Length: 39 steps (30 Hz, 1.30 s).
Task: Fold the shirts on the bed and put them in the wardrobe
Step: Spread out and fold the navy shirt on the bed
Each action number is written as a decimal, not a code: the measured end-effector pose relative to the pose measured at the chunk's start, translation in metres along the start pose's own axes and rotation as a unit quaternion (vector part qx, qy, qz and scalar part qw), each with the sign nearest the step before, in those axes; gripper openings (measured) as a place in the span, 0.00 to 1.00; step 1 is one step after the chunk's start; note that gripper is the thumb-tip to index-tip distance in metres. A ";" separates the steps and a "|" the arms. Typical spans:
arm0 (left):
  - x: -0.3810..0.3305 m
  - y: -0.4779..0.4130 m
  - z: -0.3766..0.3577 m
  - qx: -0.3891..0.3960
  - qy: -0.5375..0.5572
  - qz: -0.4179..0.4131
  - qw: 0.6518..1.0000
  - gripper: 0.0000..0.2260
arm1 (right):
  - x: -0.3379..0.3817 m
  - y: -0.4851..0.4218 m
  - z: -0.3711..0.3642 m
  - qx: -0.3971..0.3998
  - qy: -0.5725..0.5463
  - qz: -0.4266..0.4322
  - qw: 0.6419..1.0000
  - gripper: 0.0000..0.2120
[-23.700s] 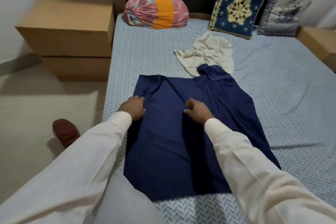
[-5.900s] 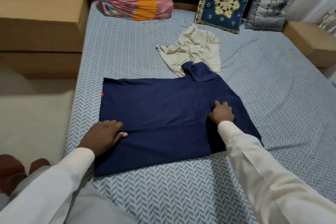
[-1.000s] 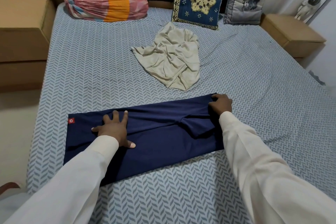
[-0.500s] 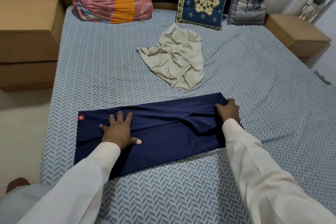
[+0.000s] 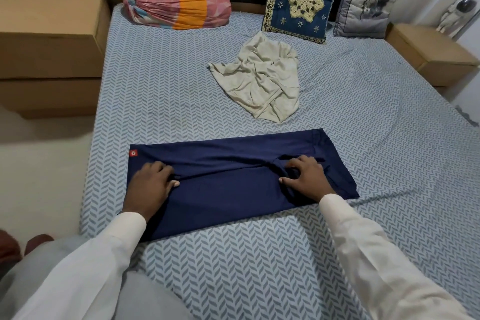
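Two hands hold the blue shirt (image 5: 233,189), a long folded strip near the front edge of the bed (image 5: 389,138). The left hand (image 5: 152,183) pinches a fold. The right hand (image 5: 306,176) grips bunched cloth with curled fingers. The cream shirt (image 5: 262,83) lies crumpled in the middle.

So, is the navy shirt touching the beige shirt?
Apart. The head view shows a strip of patterned bed sheet between the navy shirt at its far edge and the beige shirt at its near hem.
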<state>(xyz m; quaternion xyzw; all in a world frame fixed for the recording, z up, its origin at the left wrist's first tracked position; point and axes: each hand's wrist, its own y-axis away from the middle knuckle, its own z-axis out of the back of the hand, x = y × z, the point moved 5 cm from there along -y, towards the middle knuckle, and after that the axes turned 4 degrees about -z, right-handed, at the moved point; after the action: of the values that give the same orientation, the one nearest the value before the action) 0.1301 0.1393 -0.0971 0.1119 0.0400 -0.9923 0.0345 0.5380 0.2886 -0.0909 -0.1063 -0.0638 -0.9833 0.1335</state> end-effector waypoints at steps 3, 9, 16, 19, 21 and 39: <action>0.005 0.008 0.004 -0.032 -0.012 -0.035 0.999 0.05 | 0.011 0.009 0.006 -0.082 0.047 0.013 0.995 0.13; 0.006 0.013 0.013 -0.084 -0.050 -0.090 0.991 0.10 | 0.011 0.012 0.003 -0.026 0.073 -0.052 0.996 0.08; 0.017 0.019 0.009 -0.054 -0.045 -0.045 0.997 0.16 | 0.023 0.011 0.005 0.005 0.066 -0.072 0.995 0.09; 0.017 0.012 0.008 -0.056 -0.002 -0.020 0.998 0.20 | 0.029 0.010 0.011 -0.059 0.050 -0.087 0.993 0.13; 0.013 0.002 0.005 -0.045 0.024 -0.014 0.999 0.25 | 0.042 0.004 0.011 -0.117 0.037 -0.076 0.989 0.11; -0.050 -0.050 -0.023 0.139 0.004 0.026 0.990 0.33 | 0.108 -0.059 -0.032 0.001 0.058 0.036 0.998 0.33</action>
<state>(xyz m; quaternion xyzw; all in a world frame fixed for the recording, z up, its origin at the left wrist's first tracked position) 0.1802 0.1943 -0.1050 0.1202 -0.1006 -0.9866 0.0441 0.4137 0.3137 -0.1031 -0.0514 -0.0529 -0.9823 0.1721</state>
